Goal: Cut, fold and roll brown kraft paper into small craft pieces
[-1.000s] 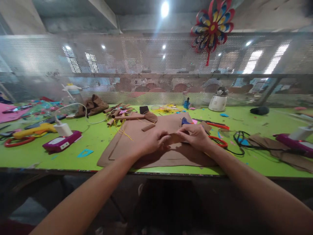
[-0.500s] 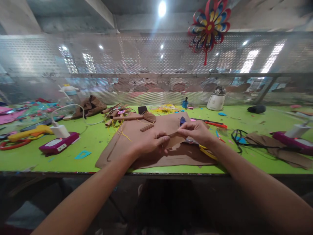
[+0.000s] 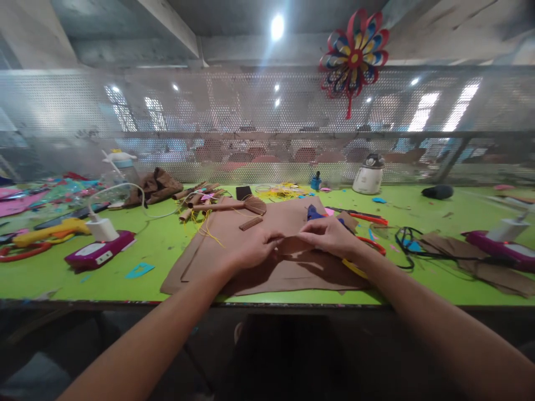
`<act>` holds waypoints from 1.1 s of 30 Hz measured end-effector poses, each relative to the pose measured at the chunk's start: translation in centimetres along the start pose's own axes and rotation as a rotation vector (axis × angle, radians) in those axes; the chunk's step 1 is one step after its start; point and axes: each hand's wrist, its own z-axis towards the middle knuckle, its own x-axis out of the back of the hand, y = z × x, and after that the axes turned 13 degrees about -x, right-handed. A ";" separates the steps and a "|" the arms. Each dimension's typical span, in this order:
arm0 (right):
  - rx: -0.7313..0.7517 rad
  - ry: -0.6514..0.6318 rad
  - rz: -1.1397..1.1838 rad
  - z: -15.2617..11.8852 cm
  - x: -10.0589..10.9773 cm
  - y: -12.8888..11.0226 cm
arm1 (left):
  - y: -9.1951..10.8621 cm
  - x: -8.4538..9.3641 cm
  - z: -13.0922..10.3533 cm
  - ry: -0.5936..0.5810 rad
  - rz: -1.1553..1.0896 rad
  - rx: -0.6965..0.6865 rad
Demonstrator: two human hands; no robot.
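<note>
Between fingers of left hand point(image 3: 254, 252) and right hand point(image 3: 329, 236), pinched at opposite ends: small, thin, brown papery piece point(image 3: 292, 245), over larger flat brown sheet point(image 3: 200, 267) on lime-green bench point(image 3: 154, 239). Seemingly mid-shaping; calling for even, gentle grip.

A petalled ornament point(image 3: 354, 58) hangs high — below, a white bottle point(image 3: 368, 177) stands left of a dark object point(image 3: 437, 192), perhaps a pouch.

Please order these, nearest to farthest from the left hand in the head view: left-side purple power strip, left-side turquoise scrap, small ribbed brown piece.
1. Ribbed brown piece: just beyond the left hand.
2. Turquoise scrap: to its left.
3. Purple power strip: farther left.
</note>
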 end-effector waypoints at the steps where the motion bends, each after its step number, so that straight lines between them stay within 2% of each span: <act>1: 0.008 0.009 -0.038 0.0 -0.2 0.1 | 0.0 -0.1 0.0 0.000 0.024 -0.018; 5: 0.036 0.056 -0.085 0.1 -0.6 0.5 | -0.6 -0.2 0.2 -0.026 0.045 -0.078; 10: 0.058 0.037 -0.044 0.0 -0.8 0.6 | -1.2 -0.1 0.2 0.009 -0.052 -0.061; 18: -0.098 0.003 0.165 -0.4 0.2 -0.2 | -0.2 0.7 -0.1 0.076 -0.201 -0.026; 22: -0.068 0.010 0.208 -0.4 0.2 -0.1 | -0.3 0.9 -0.1 0.077 -0.210 -0.022; 25: -0.024 0.018 0.172 -0.3 -0.2 0.2 | -0.6 0.6 -0.3 0.075 -0.232 -0.021; 29: 0.061 0.092 0.024 -0.3 -0.6 0.4 | -0.8 0.0 -0.5 0.033 -0.252 -0.016; 33: 0.083 0.050 -0.069 -0.2 -0.8 0.4 | -1.2 -0.2 -0.4 0.037 -0.064 -0.028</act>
